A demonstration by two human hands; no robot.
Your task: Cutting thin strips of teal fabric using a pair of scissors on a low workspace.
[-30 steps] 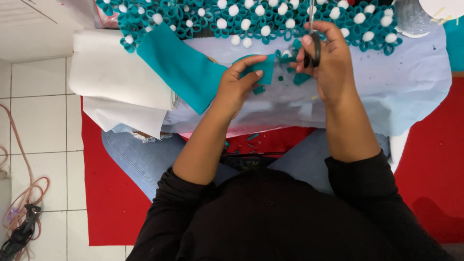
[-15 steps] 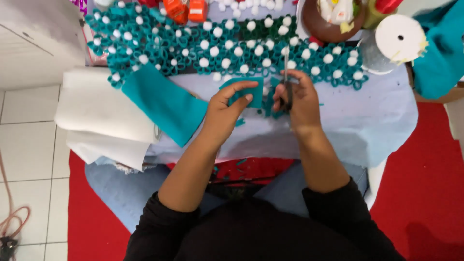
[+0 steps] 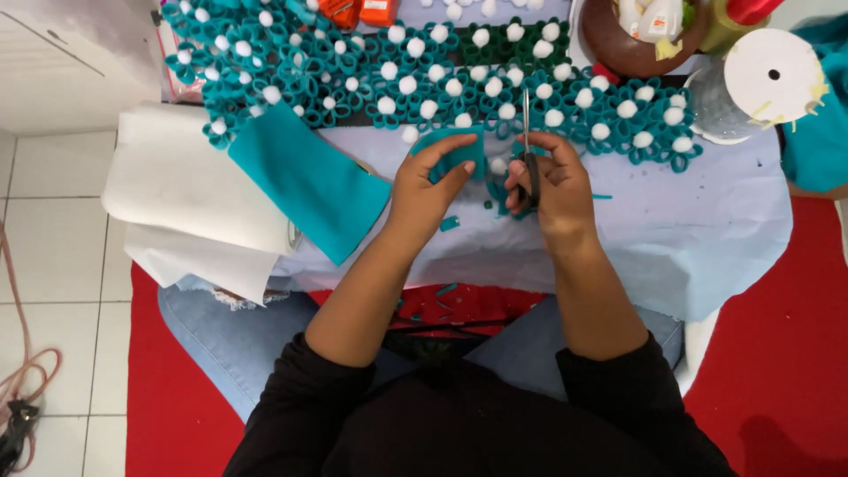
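My left hand (image 3: 427, 187) pinches a small teal felt piece (image 3: 459, 152) between thumb and fingers, above a pale blue cloth (image 3: 698, 221) spread over my lap. My right hand (image 3: 549, 187) grips black-handled scissors (image 3: 527, 150), blades pointing away from me, right beside the felt piece. Small teal felt scraps (image 3: 450, 223) lie on the cloth under and between the hands. Just beyond the hands runs a mat of teal felt loop flowers with white pompom centres (image 3: 424, 75).
A wide teal felt strip (image 3: 305, 181) lies over a white fabric roll (image 3: 190, 190) at the left. A white spool (image 3: 768, 75), a brown bowl (image 3: 632, 44) and orange items (image 3: 358, 11) sit at the back. Red mat (image 3: 777, 344) and white floor tiles (image 3: 53, 265) surround me; a cable (image 3: 22, 389) lies at far left.
The view shifted, showing more of the back items. My hands stayed together, the scissors now upright beside the felt piece, and the left hand's grip on it is unchanged.
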